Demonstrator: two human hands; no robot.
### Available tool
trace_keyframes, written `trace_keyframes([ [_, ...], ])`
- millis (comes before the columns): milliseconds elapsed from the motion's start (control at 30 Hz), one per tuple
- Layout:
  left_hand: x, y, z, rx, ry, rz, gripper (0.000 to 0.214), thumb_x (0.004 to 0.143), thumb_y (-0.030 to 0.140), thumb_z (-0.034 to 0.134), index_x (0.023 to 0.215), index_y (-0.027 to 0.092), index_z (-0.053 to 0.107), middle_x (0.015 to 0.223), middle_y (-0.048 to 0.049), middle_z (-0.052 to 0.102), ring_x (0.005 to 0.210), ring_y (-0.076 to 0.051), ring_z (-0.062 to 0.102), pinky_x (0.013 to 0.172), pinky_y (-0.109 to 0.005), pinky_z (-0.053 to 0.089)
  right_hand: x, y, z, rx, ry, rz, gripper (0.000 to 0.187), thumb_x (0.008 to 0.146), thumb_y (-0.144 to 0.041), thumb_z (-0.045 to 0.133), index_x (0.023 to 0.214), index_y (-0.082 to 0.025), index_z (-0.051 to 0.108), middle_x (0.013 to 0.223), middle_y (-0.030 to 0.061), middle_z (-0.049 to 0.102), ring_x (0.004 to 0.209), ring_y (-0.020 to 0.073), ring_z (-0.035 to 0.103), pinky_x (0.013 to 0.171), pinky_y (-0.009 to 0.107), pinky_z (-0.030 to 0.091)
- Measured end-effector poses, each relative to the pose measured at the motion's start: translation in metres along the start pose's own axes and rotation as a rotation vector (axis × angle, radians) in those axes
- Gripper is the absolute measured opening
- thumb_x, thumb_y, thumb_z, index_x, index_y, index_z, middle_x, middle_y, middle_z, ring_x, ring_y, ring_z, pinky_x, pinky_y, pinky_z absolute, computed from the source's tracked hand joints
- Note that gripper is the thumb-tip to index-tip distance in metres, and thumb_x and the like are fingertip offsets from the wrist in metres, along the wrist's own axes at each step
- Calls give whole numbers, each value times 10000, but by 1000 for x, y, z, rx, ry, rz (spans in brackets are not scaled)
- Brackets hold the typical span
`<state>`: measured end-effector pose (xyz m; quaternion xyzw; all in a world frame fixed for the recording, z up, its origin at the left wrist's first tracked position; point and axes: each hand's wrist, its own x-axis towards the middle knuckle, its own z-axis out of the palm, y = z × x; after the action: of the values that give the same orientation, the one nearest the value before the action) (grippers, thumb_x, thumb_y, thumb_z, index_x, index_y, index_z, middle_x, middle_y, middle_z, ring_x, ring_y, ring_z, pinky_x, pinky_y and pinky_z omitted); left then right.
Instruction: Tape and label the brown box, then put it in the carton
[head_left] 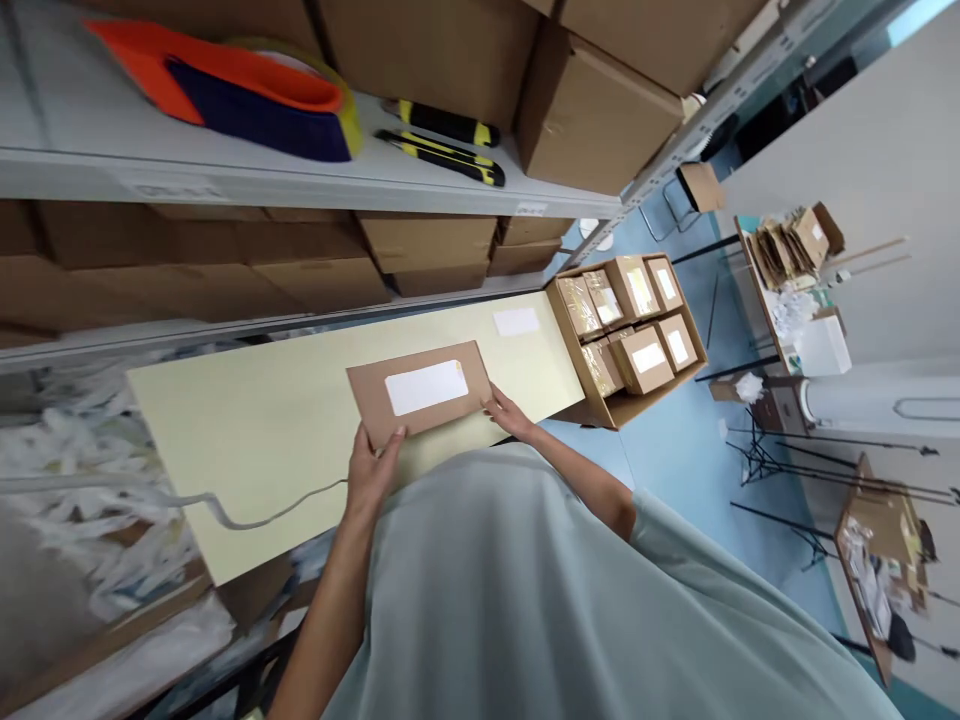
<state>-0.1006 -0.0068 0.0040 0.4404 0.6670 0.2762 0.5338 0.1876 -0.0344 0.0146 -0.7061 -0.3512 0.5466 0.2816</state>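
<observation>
Between my two hands is a flat brown cardboard box (367, 393) with a white label (426, 388) on its upper face. My left hand (373, 470) grips its near left corner, the thumb resting on the cardboard. At the right end, my right hand (506, 412) is closed on the edge of the box, its fingers partly tucked out of sight. Below it lies a pale yellow tabletop (255, 420). A white paper label (516, 321) lies on that surface, beyond the box's right end.
An open carton (611, 412) of labelled boxes stands at the table's right end. A grey shelf (300, 180) overhead bears a tape dispenser (262, 110) and utility knives (442, 140). A cable (247, 522) crosses the table's left part. White scraps (90, 480) fill the left side.
</observation>
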Motion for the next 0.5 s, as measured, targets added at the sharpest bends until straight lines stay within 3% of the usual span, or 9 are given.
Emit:
trace_keyframes([
  [133,-14,20,0,69,-34,65,750,1025,604,672,1653,199,607,1557,-171,745,1408,-345,745,1258,-493,577,-20,-7,0,188,31,61,802,1091,-720,635,1781,-331,507,1438,64,781,1140,200,789,1120,402,631],
  [267,-28,58,10,200,-180,143,727,1069,626,643,1690,251,601,1490,-137,792,1364,-324,770,1225,-461,591,-67,-3,-29,354,192,62,768,1059,-700,715,1728,-344,588,1303,22,815,1108,198,788,1114,391,634],
  [367,-36,92,41,248,-324,207,744,1081,650,634,1721,275,579,1527,-122,778,1390,-313,762,1181,-412,614,-110,11,-60,448,376,73,748,1054,-682,729,1711,-346,609,1347,23,813,1126,209,803,1147,416,628],
  [500,-43,133,108,305,-534,315,754,1107,662,592,1761,290,535,1620,-113,726,1373,-304,773,1128,-376,636,-157,39,-103,585,599,101,715,1055,-654,735,1705,-384,610,1428,26,799,1199,237,826,1216,486,604],
])
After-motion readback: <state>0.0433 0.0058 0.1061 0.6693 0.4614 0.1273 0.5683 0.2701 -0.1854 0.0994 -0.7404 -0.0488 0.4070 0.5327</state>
